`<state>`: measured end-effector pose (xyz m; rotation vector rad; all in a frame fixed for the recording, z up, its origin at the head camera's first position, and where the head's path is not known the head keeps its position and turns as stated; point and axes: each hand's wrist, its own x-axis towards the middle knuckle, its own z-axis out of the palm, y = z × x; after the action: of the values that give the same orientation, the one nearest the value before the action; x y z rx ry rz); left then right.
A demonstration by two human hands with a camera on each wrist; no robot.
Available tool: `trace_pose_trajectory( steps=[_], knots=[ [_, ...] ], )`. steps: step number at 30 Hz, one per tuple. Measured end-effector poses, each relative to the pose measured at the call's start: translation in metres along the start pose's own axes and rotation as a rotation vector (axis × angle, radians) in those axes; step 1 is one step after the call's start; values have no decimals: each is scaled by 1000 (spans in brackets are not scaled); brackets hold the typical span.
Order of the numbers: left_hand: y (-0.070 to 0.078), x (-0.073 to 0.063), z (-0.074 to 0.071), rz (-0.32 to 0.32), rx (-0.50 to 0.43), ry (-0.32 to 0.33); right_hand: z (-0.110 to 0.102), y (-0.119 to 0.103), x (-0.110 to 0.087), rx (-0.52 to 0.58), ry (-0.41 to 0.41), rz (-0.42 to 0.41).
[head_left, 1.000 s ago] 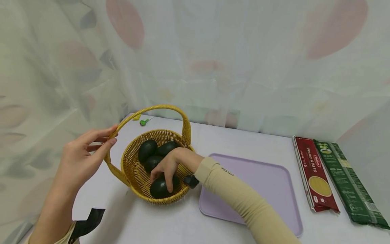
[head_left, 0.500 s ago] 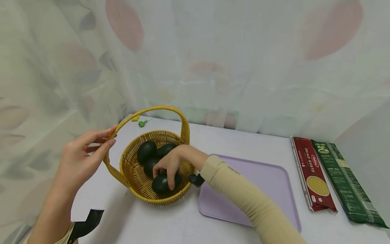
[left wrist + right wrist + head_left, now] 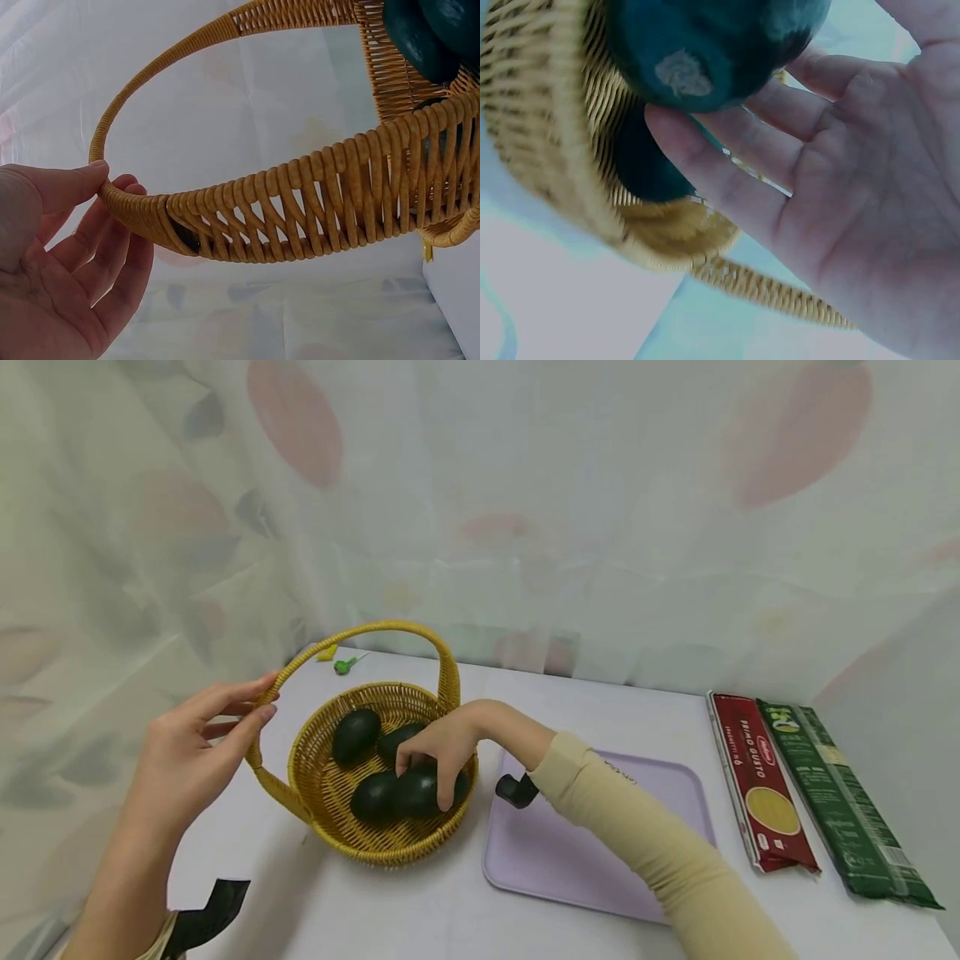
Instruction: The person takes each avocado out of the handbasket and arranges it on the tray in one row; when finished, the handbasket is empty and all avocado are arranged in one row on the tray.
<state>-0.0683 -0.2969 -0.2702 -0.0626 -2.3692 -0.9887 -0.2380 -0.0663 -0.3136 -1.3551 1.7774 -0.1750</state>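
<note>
A yellow wicker basket (image 3: pixel 315 814) with a tall arched handle (image 3: pixel 390 627) stands on the white table, dark green avocados inside it. My left hand (image 3: pixel 197 752) pinches the left side of the handle between thumb and fingertips, seen closely in the left wrist view. Inside the basket's right side, my right hand (image 3: pixel 450 739) grips one avocado (image 3: pixel 417 793) from above. Its stem-scarred end shows in the right wrist view, where the fingers (image 3: pixel 727 169) curve along it. Another avocado (image 3: pixel 371 802) lies just left of the held one, and one (image 3: pixel 356 735) rests toward the back left.
A lilac tray (image 3: pixel 570 860) lies right of the basket, partly under my right sleeve. Farther right are a red spaghetti pack (image 3: pixel 761 777) and a green pack (image 3: pixel 847 802). A small green item (image 3: pixel 343 667) sits behind the basket.
My right hand has moved up and to the right with the avocado in its grip. Another avocado has shifted toward the basket's front. My left hand keeps its hold on the handle.
</note>
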Motion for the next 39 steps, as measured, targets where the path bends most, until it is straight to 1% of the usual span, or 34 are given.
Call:
trace_pose_trajectory(
  steps=[5, 11, 17, 21, 24, 31, 39],
  knots=[
    [1, -1, -1, 0, 6, -1, 0, 10, -18, 34, 53, -20],
    [2, -1, -1, 10, 8, 2, 1, 20, -39, 43, 115, -37],
    [3, 0, -1, 14, 11, 2, 6, 29, -58, 41, 187, -13],
    [3, 0, -1, 19, 3, 0, 11, 37, -69, 41, 216, 4],
    [3, 0, -1, 14, 3, -3, 16, 45, -76, 73, 228, 8],
    [3, -1, -1, 3, 0, 0, 32, 63, -95, 207, 289, 20],
    [3, -1, 1, -4, -3, 6, 60, 88, -105, 289, 387, 96]
  ],
)
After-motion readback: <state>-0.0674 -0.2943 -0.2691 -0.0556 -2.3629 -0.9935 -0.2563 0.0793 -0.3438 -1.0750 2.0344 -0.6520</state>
